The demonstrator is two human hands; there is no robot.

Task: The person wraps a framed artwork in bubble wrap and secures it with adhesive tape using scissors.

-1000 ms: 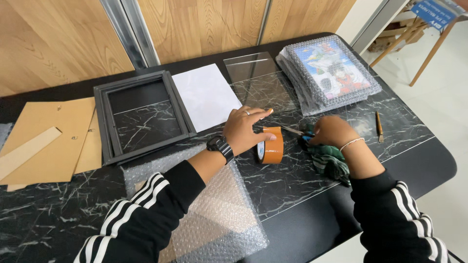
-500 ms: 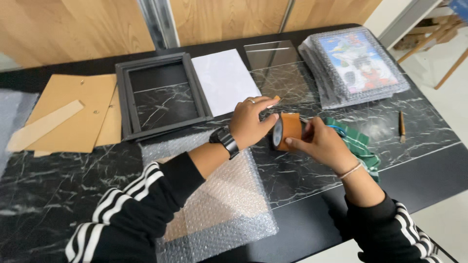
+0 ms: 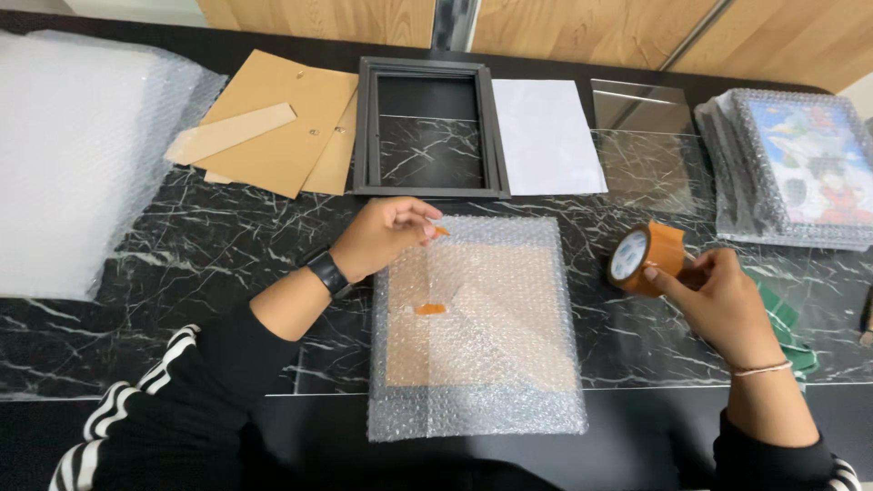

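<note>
taping bubble-wrapped parcel (image 3: 477, 327): left hand (image 3: 377, 238) pinches what seems a tape end at 12 o'clock; right hand (image 3: 718, 295) clasps tape roll (image 3: 644, 257) at 3. next: press strip flat.

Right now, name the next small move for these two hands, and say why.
Probably press the tape strip flat onto the bubble-wrapped package. The left hand pinches the strip's far end at the package's top edge, the strip's near end already lies on the wrap, and the right hand holds the tape roll off to the side.
</note>
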